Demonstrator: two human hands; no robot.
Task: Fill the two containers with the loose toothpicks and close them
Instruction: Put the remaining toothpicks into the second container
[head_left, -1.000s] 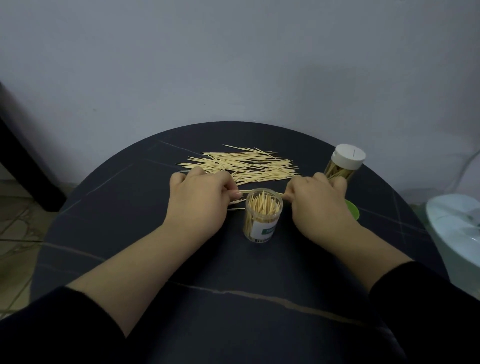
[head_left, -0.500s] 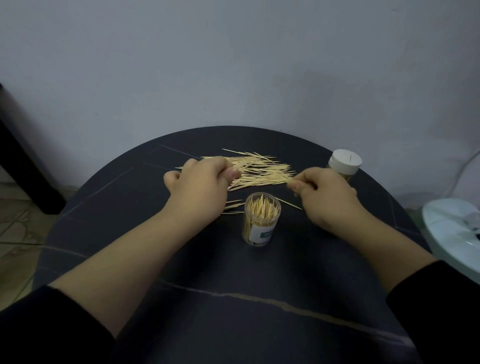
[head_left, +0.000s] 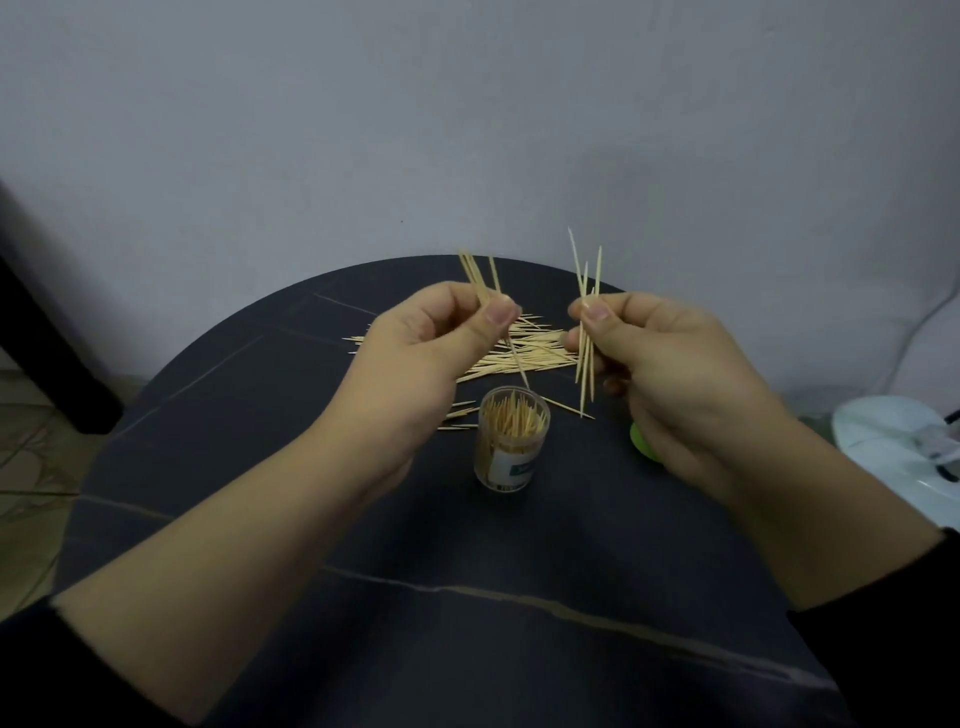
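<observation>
The left grip (head_left: 436, 338) pinches a few toothpicks (head_left: 475, 275) above the open container (head_left: 511, 441) on the tabletop (head_left: 311, 467); the right grip (head_left: 654, 353) pinches another bunch (head_left: 587, 291) upright; a loose pile (head_left: 530, 353) lies behind.

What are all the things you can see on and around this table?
table: one, dark with pale lines, round, by the grey wall
loose toothpicks: many, pale wood, heaped on the table behind the container
container: one, clear with a white and green label, open, packed with upright toothpicks, mid-table
lid: one, green, right of the container, mostly hidden
white object: one, beyond the table's right edge, cannot tell what
dark furniture piece: one, black, far left
left bunch of toothpicks: a few, pale, pinched above the table
right bunch of toothpicks: a few, pale, pinched above the table
left hand: one, raised
right hand: one, raised
sleeves: two, black
</observation>
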